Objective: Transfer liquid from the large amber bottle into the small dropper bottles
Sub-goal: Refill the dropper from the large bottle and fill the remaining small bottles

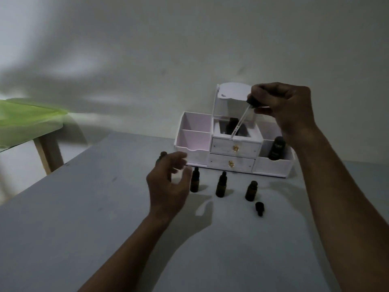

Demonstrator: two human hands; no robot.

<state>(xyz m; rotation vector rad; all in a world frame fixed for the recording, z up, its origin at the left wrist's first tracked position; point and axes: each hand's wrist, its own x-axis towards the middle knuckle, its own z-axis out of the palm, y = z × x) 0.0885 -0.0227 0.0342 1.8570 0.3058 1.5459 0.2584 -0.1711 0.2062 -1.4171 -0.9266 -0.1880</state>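
Head view, dim and soft. Right hand (282, 110) raised high over the white organiser (233, 148), fingertips (255, 95) pinched on the black bulb of a glass dropper (242, 119). Long axis of the pipette slanted, bulb up and to the right, tip down and to the left, ending just above the organiser's middle compartment. Whether any liquid sits in the glass tube: cannot tell.

Left hand (168, 184) low over the grey table (84, 218), loosely curled with nothing in it, fingers spread and blurred, just left of the nearest small dropper bottle (194, 180). Open amber neck (163, 154) poking out beyond the left fingertips, rest of it hidden by the hand; probably the large amber bottle, not certain.

Three small dropper bottles upright in a loose row in front of the organiser: left one capped, middle one (221, 184) capped, right one (251, 190) seemingly uncapped. Loose black cap (259, 208) lying on the table just in front of that right bottle. Dark bottle (276, 147) standing in the organiser's right compartment.

Deciding relation: open right bottle well below the pipette tip and slightly right of it, nearer the person. Likely next: tip brought down and toward the body, pipette swung closer to upright over that narrow mouth. Right hand plainly the one for it; left hand nearer the capped bottles and free to steady one
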